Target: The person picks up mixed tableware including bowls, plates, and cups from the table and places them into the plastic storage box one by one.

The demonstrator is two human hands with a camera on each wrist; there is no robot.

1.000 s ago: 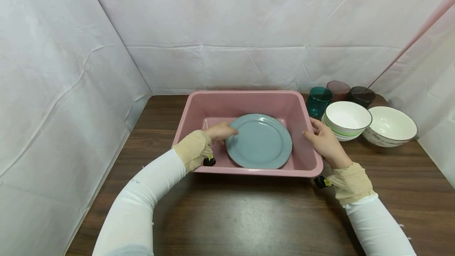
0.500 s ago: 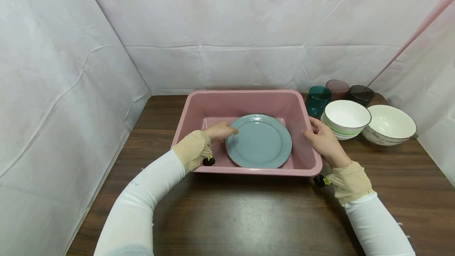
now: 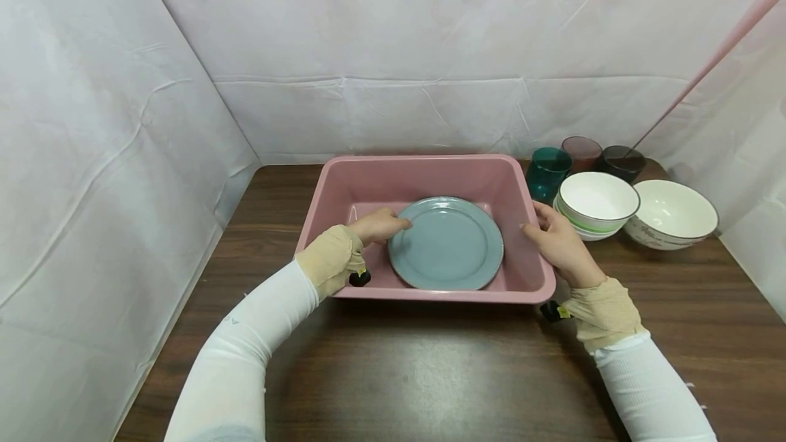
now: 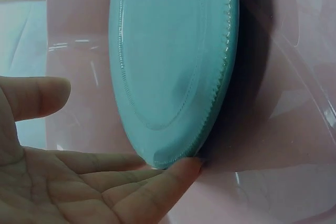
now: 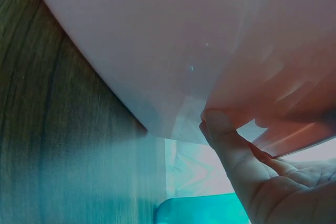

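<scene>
A pink plastic tub (image 3: pixel 424 161) stands on the dark wood table (image 3: pixel 430 374). A blue-grey plate (image 3: pixel 448 244) lies inside it. My left hand (image 3: pixel 377 226) reaches into the tub, and its straight fingertips touch the plate's left edge. In the left wrist view the fingers (image 4: pixel 173 174) lie under the plate (image 4: pixel 168 61) rim, with the thumb held apart. My right hand (image 3: pixel 559 241) grips the tub's right rim. The right wrist view shows its thumb (image 5: pixel 218 129) pressed against the tub's wall (image 5: pixel 173 40).
Right of the tub stand a teal cup (image 3: pixel 548 172), a pink cup (image 3: pixel 582 152) and a dark cup (image 3: pixel 621 162). A stack of white bowls (image 3: pixel 598 203) and a wider white bowl (image 3: pixel 672 213) sit beside them. White sheeting walls in the table's back and sides.
</scene>
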